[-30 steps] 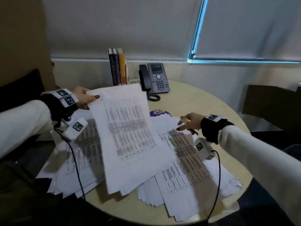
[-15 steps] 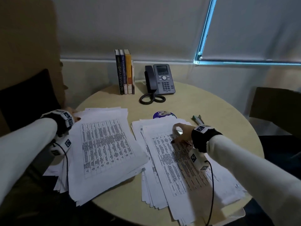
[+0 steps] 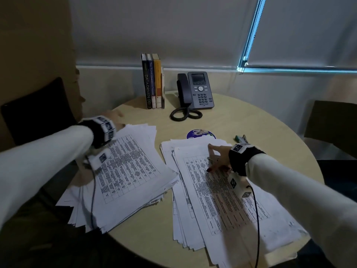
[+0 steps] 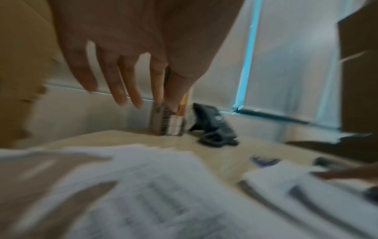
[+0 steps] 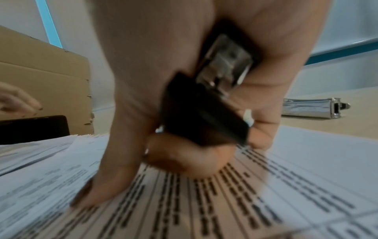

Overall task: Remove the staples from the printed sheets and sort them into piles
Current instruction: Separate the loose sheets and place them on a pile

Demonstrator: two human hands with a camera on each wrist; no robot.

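Two piles of printed sheets lie on the round table [image 3: 251, 120]. My left hand [image 3: 114, 117] hovers blurred over the far corner of the left pile [image 3: 125, 167]; in the left wrist view its fingers [image 4: 118, 90] hang straight and hold nothing. My right hand [image 3: 216, 159] rests on the top sheet of the right pile [image 3: 222, 200]. Its curled fingers grip a black and chrome staple remover [image 5: 206, 110] against the palm, while one fingertip [image 5: 92, 194] presses the paper. No staple can be made out.
Three upright books [image 3: 153, 82] and a desk phone [image 3: 197, 91] stand at the table's back. A disc [image 3: 201, 133] peeks out behind the right pile. A chrome stapler-like tool [image 5: 313, 108] lies right of my right hand. A dark chair [image 3: 34, 111] stands at the left.
My left hand laid the raised sheets flat on the left pile, then let go and lifted off. My right hand came down onto the right pile and stays there.
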